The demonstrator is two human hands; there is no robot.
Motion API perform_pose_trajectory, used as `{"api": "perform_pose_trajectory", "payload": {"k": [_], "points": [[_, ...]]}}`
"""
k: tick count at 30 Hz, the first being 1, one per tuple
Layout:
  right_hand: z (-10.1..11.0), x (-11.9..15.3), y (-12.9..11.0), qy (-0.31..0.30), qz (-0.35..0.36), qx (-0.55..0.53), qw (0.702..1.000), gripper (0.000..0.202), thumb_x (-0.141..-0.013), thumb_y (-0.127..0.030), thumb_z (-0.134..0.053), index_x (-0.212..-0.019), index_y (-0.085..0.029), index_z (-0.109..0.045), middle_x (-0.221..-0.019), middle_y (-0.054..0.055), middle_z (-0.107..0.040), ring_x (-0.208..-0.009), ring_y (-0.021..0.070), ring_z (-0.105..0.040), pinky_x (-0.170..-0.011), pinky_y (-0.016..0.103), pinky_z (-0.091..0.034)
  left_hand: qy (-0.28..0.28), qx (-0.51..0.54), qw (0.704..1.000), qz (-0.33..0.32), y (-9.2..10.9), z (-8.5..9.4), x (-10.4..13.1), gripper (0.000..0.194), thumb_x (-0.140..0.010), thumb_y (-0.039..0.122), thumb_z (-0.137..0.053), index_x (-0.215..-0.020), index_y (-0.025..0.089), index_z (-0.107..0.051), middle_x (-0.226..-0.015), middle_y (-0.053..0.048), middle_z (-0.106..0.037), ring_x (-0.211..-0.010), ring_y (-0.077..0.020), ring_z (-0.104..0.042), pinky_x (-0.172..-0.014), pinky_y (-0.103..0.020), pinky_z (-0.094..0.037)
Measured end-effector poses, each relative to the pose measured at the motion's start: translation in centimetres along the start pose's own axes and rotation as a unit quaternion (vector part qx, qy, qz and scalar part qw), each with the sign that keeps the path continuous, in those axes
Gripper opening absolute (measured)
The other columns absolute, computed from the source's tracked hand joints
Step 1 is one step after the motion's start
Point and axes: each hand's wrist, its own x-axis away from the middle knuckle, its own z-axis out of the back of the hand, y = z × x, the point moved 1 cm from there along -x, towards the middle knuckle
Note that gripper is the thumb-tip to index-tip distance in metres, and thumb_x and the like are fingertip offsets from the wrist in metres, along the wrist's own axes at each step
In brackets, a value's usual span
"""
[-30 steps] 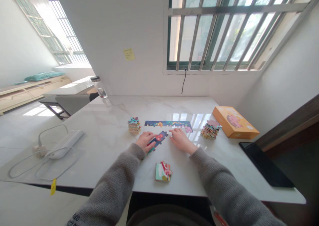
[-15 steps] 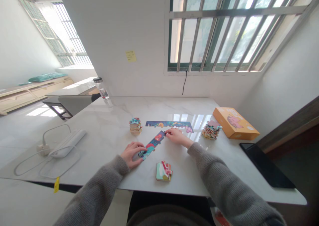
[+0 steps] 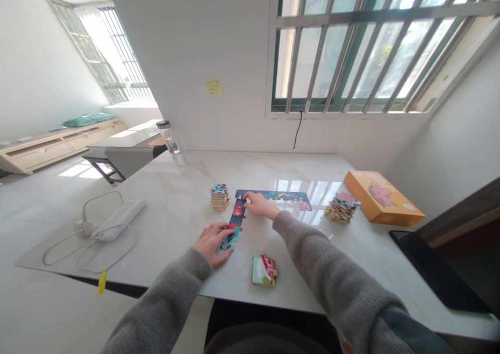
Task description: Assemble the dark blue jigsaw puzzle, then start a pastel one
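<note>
A strip of joined jigsaw puzzle pieces point(image 3: 237, 213), dark blue with red and teal pictures, lies on the table, running from near my left hand to the left end of a longer puzzle row point(image 3: 287, 194). My left hand point(image 3: 213, 242) holds the strip's near end, thumb and fingers on either side. With its fingers closed, my right hand point(image 3: 258, 205) pinches the strip's far end, close to the row. Whether the two strips interlock at that corner I cannot tell; my right fingers partly cover it. A small pile of puzzle pieces point(image 3: 263, 270) sits nearer to me.
Stacks of puzzle pieces stand left point(image 3: 220, 198) and right point(image 3: 342, 208) of the row. Behind the right stack is an orange box point(image 3: 385, 198), with a black tablet-like slab point(image 3: 433, 270) nearer me. A power strip point(image 3: 119, 221) with looped cable and a bottle point(image 3: 169, 138) are at left.
The strip has turned more upright in view and its far end has moved up and left to the row's left end, with both hands on it. My view has shifted slightly.
</note>
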Motion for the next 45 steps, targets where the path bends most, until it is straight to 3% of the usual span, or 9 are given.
{"api": "perform_pose_trajectory", "payload": {"k": [6, 17, 23, 28, 32, 45], "points": [[-0.9, -1.8, -0.7, -0.005, -0.011, 0.036, 0.999, 0.035, -0.092, -0.028, -0.055, -0.125, -0.023, -0.061, -0.108, 0.006, -0.073, -0.101, 0.0232, -0.067, -0.088, 0.032, -0.046, 0.014, -0.019, 0.999, 0.033, -0.1, -0.7, 0.0, 0.052, -0.075, 0.031, -0.068, -0.127, 0.026, -0.062, -0.13, -0.009, -0.057, -0.119, -0.0311, -0.053, -0.101, -0.047, -0.045], [-0.8, -1.9, -1.0, 0.005, -0.002, 0.078, 0.997, 0.035, -0.094, -0.03, -0.052, -0.127, -0.023, -0.062, -0.117, 0.007, -0.073, -0.11, 0.0236, -0.066, -0.094, 0.033, -0.045, 0.004, -0.038, 0.998, 0.054, 0.2, -0.6, -0.4, 0.051, -0.079, 0.031, -0.064, -0.129, 0.027, -0.061, -0.134, -0.007, -0.057, -0.122, -0.0289, -0.052, -0.103, -0.046, -0.044], [-0.5, -1.5, -0.8, 0.03, 0.041, 0.097, 0.994, 0.034, -0.098, -0.02, -0.043, -0.126, -0.019, -0.062, -0.119, 0.009, -0.071, -0.111, 0.022, -0.064, -0.096, 0.032, -0.045, 0.007, -0.038, 0.998, 0.046, 0.3, -0.5, -0.4, 0.049, -0.08, 0.031, -0.063, -0.129, 0.027, -0.061, -0.134, -0.007, -0.057, -0.121, -0.0287, -0.052, -0.102, -0.045, -0.043], [-0.1, -0.6, -0.3, 0.068, 0.109, 0.131, 0.983, 0.034, -0.1, -0.019, -0.042, -0.125, -0.017, -0.064, -0.129, 0.013, -0.062, -0.127, 0.0244, -0.049, -0.107, 0.036, -0.038, 0.007, -0.041, 0.998, 0.047, 0.2, -0.5, -0.4, 0.049, -0.08, 0.031, -0.063, -0.128, 0.027, -0.061, -0.134, -0.007, -0.057, -0.12, -0.0285, -0.052, -0.102, -0.045, -0.044], [-0.6, -0.3, 0.3, 0.076, 0.166, 0.176, 0.967, 0.036, -0.101, -0.026, -0.045, -0.133, -0.018, -0.06, -0.134, 0.011, -0.059, -0.126, 0.0253, -0.048, -0.107, 0.039, -0.038, 0.008, -0.041, 0.998, 0.046, 0.3, -0.5, -0.4, 0.048, -0.08, 0.031, -0.063, -0.128, 0.027, -0.061, -0.134, -0.006, -0.058, -0.12, -0.0282, -0.052, -0.102, -0.045, -0.043], [-0.7, -0.5, 0.2, 0.066, 0.168, 0.222, 0.958, 0.04, -0.105, -0.033, -0.037, -0.138, -0.024, -0.057, -0.127, 0.011, -0.061, -0.116, 0.0267, -0.05, -0.097, 0.04, -0.042, 0.005, -0.05, 0.998, 0.049, 0.6, -0.5, -0.8, 0.047, -0.08, 0.03, -0.063, -0.127, 0.028, -0.061, -0.134, -0.006, -0.058, -0.119, -0.0283, -0.052, -0.101, -0.045, -0.043]]}}
